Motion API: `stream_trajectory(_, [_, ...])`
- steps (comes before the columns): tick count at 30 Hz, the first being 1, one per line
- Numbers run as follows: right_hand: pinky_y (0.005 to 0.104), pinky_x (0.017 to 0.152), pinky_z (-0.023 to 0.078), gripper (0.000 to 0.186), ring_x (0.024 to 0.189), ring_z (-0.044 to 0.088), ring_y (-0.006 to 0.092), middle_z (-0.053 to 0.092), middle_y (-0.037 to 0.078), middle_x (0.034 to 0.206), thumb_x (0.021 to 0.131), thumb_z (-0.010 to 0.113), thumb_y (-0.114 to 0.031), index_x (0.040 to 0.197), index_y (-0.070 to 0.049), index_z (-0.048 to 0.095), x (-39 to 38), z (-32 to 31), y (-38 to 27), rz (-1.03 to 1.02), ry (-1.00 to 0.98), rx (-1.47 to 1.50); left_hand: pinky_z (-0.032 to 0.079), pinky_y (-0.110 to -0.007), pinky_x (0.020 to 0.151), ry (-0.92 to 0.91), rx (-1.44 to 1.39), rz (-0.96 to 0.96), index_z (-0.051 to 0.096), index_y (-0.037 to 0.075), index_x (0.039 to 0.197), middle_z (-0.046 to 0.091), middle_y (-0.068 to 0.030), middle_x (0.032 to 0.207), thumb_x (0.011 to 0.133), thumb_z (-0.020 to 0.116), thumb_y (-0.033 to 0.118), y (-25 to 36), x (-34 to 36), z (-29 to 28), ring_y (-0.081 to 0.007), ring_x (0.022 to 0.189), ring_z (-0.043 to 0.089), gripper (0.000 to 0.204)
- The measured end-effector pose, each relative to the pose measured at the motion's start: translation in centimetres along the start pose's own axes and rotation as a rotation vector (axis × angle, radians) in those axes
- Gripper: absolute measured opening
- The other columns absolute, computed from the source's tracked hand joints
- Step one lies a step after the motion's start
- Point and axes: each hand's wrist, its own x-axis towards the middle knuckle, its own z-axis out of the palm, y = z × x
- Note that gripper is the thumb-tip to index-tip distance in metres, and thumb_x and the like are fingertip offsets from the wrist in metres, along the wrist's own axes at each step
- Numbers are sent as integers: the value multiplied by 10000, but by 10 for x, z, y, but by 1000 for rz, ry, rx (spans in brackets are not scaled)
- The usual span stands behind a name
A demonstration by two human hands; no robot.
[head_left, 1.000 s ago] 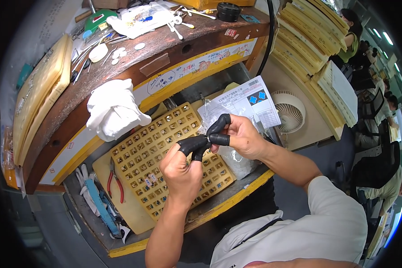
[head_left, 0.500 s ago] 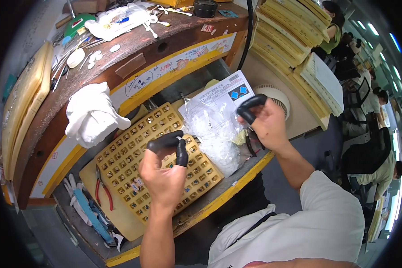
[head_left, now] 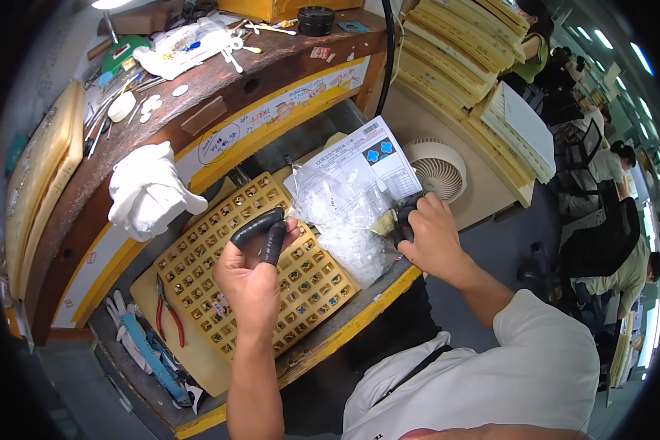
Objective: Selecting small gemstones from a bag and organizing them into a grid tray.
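Note:
My left hand [head_left: 255, 275] is above the yellow compartment tray [head_left: 198, 290], its black-covered thumb and forefinger pinched together. What they hold, if anything, is too small to make out. The tray's square cells contain small metallic pieces, some with blue. At the right end of the drawer, my right hand [head_left: 431, 233] has its fingers curled around or against something dark, largely hidden by the hand. Just left of it is a clear plastic bag [head_left: 356, 253] filled with small white translucent pieces. A printed sheet [head_left: 352, 158] with a blue-patterned picture lies partly under the bag.
Red-handled pliers [head_left: 169, 315] rest on a board left of the tray. A white cloth [head_left: 150, 194] hangs over the bench edge [head_left: 231, 99]. A round fan [head_left: 440, 172] stands beyond my right hand, near stacked yellow trays [head_left: 447, 66]. Other people sit at far right.
My right hand has come down from beside the fan to the dark thing at the bag's right edge. My left hand has shifted slightly left, and its fingertips have closed together.

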Motion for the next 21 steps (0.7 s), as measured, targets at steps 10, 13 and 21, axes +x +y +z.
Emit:
stream_trajectory(10, [352,767,462,236,824,539,232,558,132,916,788,451,12,1018,33,503,-4,-8,-15,142,264,870,591,-377,901,-56,-116,-105,603,-79,1062,675,-210,1036,877,619,-103,7,1,-3,-287,986,691,188])
stream_trajectory(13, [249,738,481,164,776,567,94,619,45,852,892,445,3,1011,14,557,-3,-11,-38,187,-12,1364,588,-406,919,-125,-98,-134,624,-80,1063,671,-221,1060,875,619,-100,6,1,-8,-316,1011,684,189])
stream_trajectory(21, [259,755,508,270,869,653,132,689,105,950,1031,440,-191,1095,25,588,-1,1,-77,78,-691,1898,591,-379,908,-211,-247,-177,656,-37,1075,673,-194,1104,905,614,-72,1,1,-9,-305,1046,674,179])
